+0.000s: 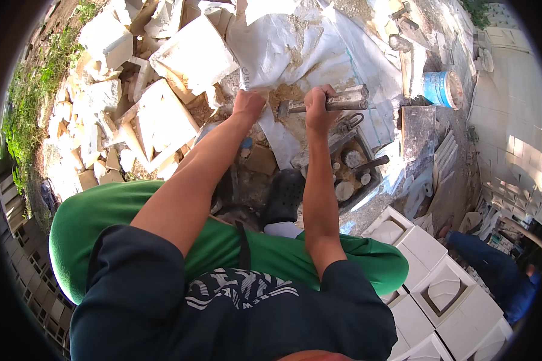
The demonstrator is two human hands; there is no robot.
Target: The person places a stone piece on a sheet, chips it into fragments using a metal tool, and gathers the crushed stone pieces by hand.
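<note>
My right hand (320, 107) is wrapped round a dusty metal tool (348, 98) with a thick cylindrical part. A thin flat bar reaches left from that hand. My left hand (249, 103) is closed at the edge of a whitish sheet (337, 57); whatever its fingers hold is too small to make out. Brown, crumbly material (288, 93) lies on the sheet between my hands. Below my right hand is a dark tray (367, 189) holding several round pale pieces.
Broken white blocks (162, 120) are heaped at the left. A blue bucket (438, 89) lies at the right, near a board (418, 129). White moulded blocks (444, 289) stand at the lower right, beside a person in blue clothing (488, 256). A black shoe (283, 195) is below my hands.
</note>
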